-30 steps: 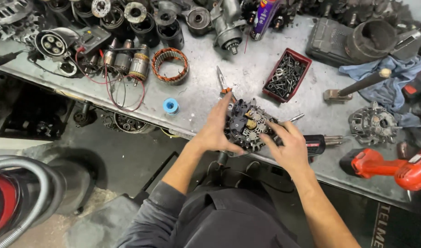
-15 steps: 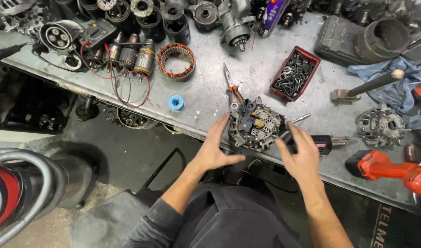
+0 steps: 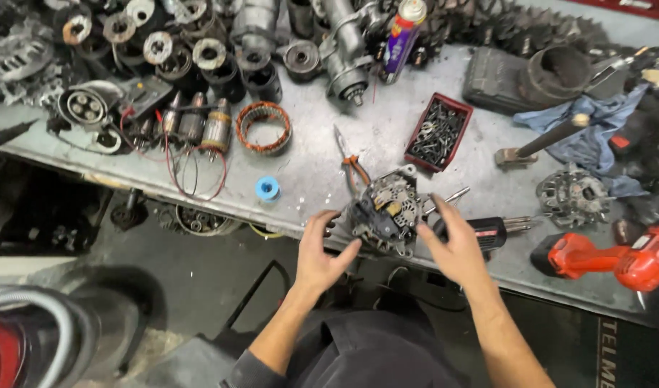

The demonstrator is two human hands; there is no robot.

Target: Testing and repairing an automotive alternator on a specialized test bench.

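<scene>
A grey alternator housing (image 3: 387, 208) with dark parts on its face rests at the near edge of the metal workbench (image 3: 308, 162). My left hand (image 3: 322, 251) hovers just left of it with fingers spread, the thumb close to its lower side. On the housing's right is my right hand (image 3: 455, 248), also spread, with its fingertips beside the housing. Neither hand grips anything. Orange-handled pliers (image 3: 351, 162) lie just behind the housing, and a black-handled tool (image 3: 484, 231) lies to the right of my right hand.
A red tray of bolts (image 3: 438, 133), a copper-wound stator ring (image 3: 263, 126), a blue tape roll (image 3: 267, 188), a hammer (image 3: 537, 144) and a blue cloth (image 3: 595, 115) lie on the bench. A red power drill (image 3: 609, 259) sits at right. Several motor parts crowd the back.
Both hands held the housing a second ago. They have let go and drawn back to either side, and the housing now rests on the bench.
</scene>
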